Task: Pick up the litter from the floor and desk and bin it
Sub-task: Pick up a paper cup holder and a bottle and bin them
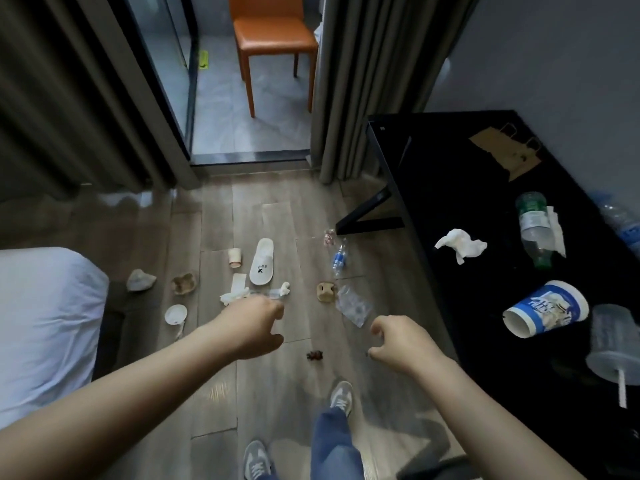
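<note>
Litter lies across the wooden floor: white tissues [235, 294], a small paper cup [234, 257], a white lid [176, 314], a crushed water bottle [340, 257], a clear plastic wrapper [354, 304] and brown paper scraps [326, 292]. On the black desk [433, 161] lie a crumpled tissue [460, 244], a green-capped bottle [533, 226], a blue-and-white tub [546, 308] and a clear cup with a straw [613, 348]. My left hand [254, 327] hovers over the floor with fingers curled, empty. My right hand [398, 342] is beside it, fingers loosely apart, empty. No bin is in view.
A white slipper [262, 261] lies among the litter. A bed with white sheets [41, 323] stands at the left. An orange chair [273, 46] stands beyond the glass door, between grey curtains. A brown paper bag [505, 150] lies at the desk's far end.
</note>
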Motion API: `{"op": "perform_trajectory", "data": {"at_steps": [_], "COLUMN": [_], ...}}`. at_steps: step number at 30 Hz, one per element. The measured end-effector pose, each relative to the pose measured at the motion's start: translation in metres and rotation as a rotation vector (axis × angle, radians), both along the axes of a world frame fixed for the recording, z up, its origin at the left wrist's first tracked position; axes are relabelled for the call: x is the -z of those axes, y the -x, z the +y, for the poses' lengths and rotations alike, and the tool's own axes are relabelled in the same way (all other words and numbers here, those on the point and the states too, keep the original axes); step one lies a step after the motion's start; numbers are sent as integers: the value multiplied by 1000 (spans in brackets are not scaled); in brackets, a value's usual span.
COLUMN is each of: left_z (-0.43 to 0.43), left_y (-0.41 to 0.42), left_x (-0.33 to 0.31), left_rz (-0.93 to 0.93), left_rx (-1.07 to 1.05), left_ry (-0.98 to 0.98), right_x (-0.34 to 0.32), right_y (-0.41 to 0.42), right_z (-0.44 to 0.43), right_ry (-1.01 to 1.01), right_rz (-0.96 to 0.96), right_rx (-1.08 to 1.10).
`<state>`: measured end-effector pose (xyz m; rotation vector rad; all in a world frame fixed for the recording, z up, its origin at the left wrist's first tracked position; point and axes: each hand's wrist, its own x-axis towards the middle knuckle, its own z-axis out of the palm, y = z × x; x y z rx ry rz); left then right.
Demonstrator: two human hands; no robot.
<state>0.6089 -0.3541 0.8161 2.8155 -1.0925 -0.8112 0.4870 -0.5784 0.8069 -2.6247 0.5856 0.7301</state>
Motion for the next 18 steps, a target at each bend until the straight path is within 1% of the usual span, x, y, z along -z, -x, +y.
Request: {"op": "perform_trajectory", "data": {"at_steps": [5,11,14,18], "left_z": [-49,-91,-102,-111], "left_y": [-28,-52,-63,-80], "left_x": [27,91,127,190], "left_rz": [32,104,114,133], "left_rx": [-70,-140,-132,-85], "left_ry": [-32,-54,-69,-95], "right_x": [32,87,125,191], "right_y": [-45,-91,-104,-113], "right_z": [-49,-92,-104,-110], "right_ry": [-26,-65,-71,-69], "right_rz": [18,-26,-50,-12], "right_rx": [-17,-10,43,99]}}
